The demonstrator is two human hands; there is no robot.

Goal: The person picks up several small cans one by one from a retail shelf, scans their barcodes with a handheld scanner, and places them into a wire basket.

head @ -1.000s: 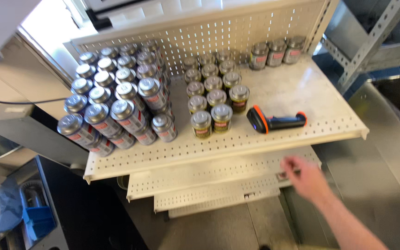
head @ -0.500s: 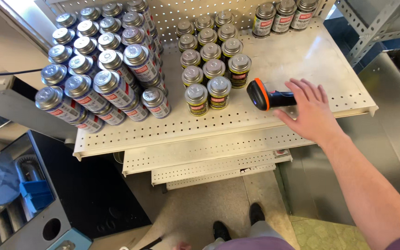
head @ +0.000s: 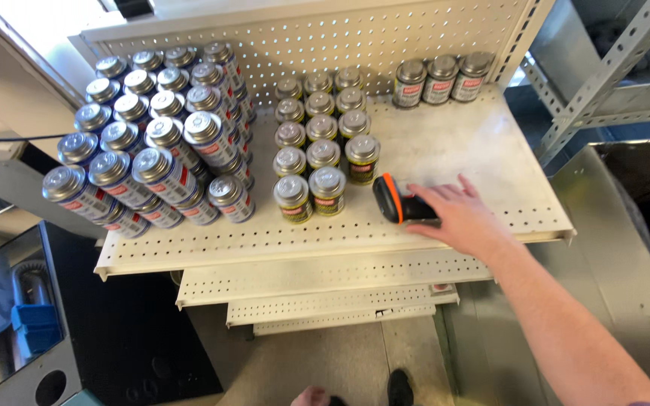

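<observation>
Closing the right hand [head: 464,218] loosely over the black-and-orange handheld scanner [head: 399,203] at centre frame, not yet a firm grasp, risking a nudge toppling the yellow-labelled cans [head: 328,189] just beside it.

Matt painted perforated metal shelf [head: 483,143], shiny metal-lidded cans [head: 159,162], matt plastic scanner [head: 400,204]

Right forearm [head: 566,323] bare, unsleeved; dark shoe [head: 399,388] below
</observation>
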